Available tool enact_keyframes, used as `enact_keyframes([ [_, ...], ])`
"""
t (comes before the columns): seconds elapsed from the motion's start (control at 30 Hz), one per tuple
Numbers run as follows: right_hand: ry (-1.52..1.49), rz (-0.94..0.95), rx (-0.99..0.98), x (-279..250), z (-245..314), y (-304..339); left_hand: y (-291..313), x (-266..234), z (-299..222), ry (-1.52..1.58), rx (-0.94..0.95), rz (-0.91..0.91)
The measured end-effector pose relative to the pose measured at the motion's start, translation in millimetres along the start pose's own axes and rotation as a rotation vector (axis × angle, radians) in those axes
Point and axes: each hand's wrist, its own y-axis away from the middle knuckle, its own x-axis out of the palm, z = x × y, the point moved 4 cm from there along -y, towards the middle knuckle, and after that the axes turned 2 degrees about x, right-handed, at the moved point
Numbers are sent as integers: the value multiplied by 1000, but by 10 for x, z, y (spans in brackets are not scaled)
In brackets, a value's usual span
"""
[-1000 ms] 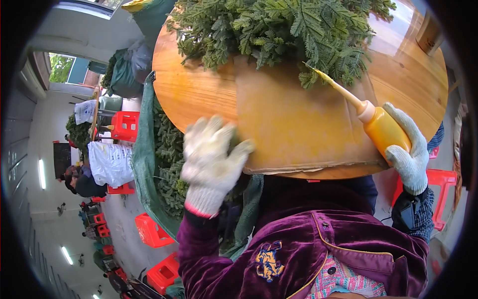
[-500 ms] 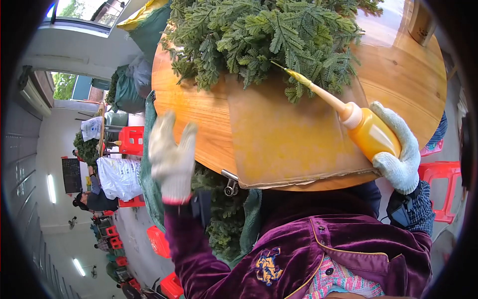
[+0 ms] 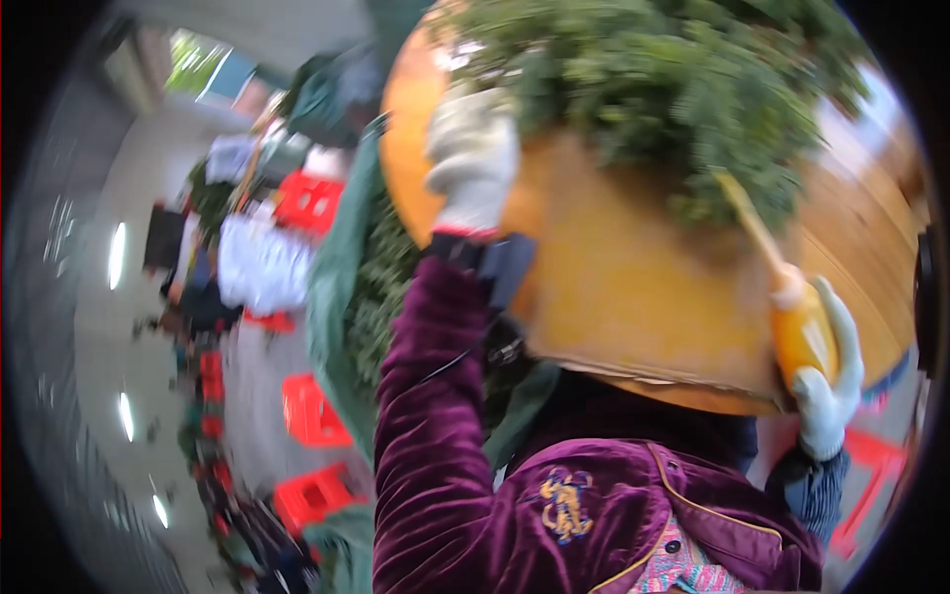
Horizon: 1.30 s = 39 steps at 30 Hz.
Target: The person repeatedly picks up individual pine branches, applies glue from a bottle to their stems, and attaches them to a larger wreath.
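My right hand (image 3: 831,391), in a pale knitted glove, is wrapped round a squeeze bottle (image 3: 804,337) of yellow-orange liquid. The bottle's long, yellow-smeared nozzle points up and away, its tip by the lower right part of a heap of artificial fir sprigs (image 3: 653,89). My left hand (image 3: 473,158), also gloved, is over the left side of the round wooden table, at the heap's left edge. Motion smears its fingers, and whether they touch a sprig is unclear. A yellow-stained cardboard sheet (image 3: 643,287) lies on the table between my hands.
An open green sack (image 3: 332,287) of more greenery hangs at the table's left edge. Red plastic stools (image 3: 315,408) stand on the floor at left, with another red stool (image 3: 871,475) at right. White sacks (image 3: 262,262) and blurred people are farther off.
My left hand has moved up and away from me, from beside the table's edge to the fir heap. The view has shifted and blurred. My right hand keeps hold of the squeeze bottle, now tilted more upright.
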Motion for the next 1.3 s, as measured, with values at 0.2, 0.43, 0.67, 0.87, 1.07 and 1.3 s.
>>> enact_keyframes([
  [0.2,15,-79,56,18,-174,-98,141,-656,-4,382,-177,-64],
  [0.43,-74,-177,118,-57,-351,-172,439,-1206,-155,1111,-432,395],
  [0.67,-164,-150,118,-161,-463,-224,573,-1259,-671,647,-129,969],
  [0.87,-236,-256,167,-137,-259,-164,615,-938,-882,490,208,625],
  [1.07,-298,-67,173,-36,-92,-166,628,-1012,-714,853,-324,605],
  [1.3,-174,-12,149,126,157,-157,694,-1255,-835,788,-379,473],
])
